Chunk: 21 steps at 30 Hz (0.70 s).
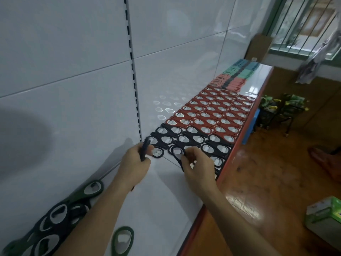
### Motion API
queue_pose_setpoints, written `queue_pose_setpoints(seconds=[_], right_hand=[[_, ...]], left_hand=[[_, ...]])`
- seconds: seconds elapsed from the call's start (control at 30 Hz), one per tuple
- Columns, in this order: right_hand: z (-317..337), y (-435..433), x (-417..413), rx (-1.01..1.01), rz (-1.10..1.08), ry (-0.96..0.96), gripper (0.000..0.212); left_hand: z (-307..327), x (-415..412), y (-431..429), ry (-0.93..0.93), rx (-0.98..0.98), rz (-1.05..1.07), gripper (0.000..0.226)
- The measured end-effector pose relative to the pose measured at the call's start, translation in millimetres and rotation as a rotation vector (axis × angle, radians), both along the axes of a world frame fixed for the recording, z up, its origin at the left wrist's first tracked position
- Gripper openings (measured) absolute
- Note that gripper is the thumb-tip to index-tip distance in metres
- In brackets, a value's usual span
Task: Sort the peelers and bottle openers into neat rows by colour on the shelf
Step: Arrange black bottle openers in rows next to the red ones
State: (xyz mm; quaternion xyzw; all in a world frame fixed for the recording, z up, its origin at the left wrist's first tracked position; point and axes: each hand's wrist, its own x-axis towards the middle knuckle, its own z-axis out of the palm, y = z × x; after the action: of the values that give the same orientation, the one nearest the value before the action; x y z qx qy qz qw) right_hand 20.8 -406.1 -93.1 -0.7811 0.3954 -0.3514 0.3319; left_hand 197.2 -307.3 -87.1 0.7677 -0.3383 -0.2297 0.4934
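Most of the long white shelf [166, 191] is already covered. A broad block of red bottle openers [212, 115] fills the middle, a smaller block of black bottle openers [195, 139] lies at its near end, and the pink, teal and blue peelers [234, 76] sit far off by the window. A loose heap of dark green and black openers [55, 218] lies against the back wall at the near left, with one green opener [122, 241] alone beside it. The left hand [134, 163] grips a black opener [144, 148] held on edge. The right hand [197, 163] pinches another black one [178, 153] by its oval head at the block's near edge. These pieces look light, flat and stiff, plastic around a metal insert, and likely slide easily on the glossy shelf. Pinching the rim of the head or the narrow tail seems the safest hold. The main hazard is crowding: neighbours touch one another, so a careless nudge could skew a whole row, and the right-hand column runs close to the shelf's red front lip [238, 145].
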Motion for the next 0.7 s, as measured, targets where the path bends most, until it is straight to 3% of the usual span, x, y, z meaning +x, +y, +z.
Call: queue_pose_setpoints(seconds=[0.07, 0.13, 0.27, 0.43, 0.57, 0.7], right_hand=[[1.4, -0.9, 1.2, 0.042, 0.014, -0.053, 0.015], [0.0, -3.4, -0.5, 0.089, 0.078, -0.009, 0.027], [-6.8, -5.0, -9.7, -0.073, 0.280, 0.331, 0.042], [-9.1, 4.7, -14.7, -0.326, 0.338, 0.518, 0.034], [-4.4, 6.7, -20.4, -0.289, 0.370, 0.635, 0.055], [-2.6, 8.6, -27.2, -0.177, 0.393, 0.617, 0.067]], left_hand=[[-2.0, 3.7, -4.4, -0.440, 0.102, -0.117, 0.046], [-6.7, 5.0, -6.0, -0.619, 0.190, -0.223, 0.055], [-21.4, 3.4, -0.2, -0.721, 0.314, -0.280, 0.062], [-23.9, 4.4, -1.1, -0.707, 0.302, -0.259, 0.059], [-23.6, 5.3, -3.2, -0.699, 0.317, -0.253, 0.058], [-25.2, 5.9, -3.4, -0.695, 0.323, -0.239, 0.057]])
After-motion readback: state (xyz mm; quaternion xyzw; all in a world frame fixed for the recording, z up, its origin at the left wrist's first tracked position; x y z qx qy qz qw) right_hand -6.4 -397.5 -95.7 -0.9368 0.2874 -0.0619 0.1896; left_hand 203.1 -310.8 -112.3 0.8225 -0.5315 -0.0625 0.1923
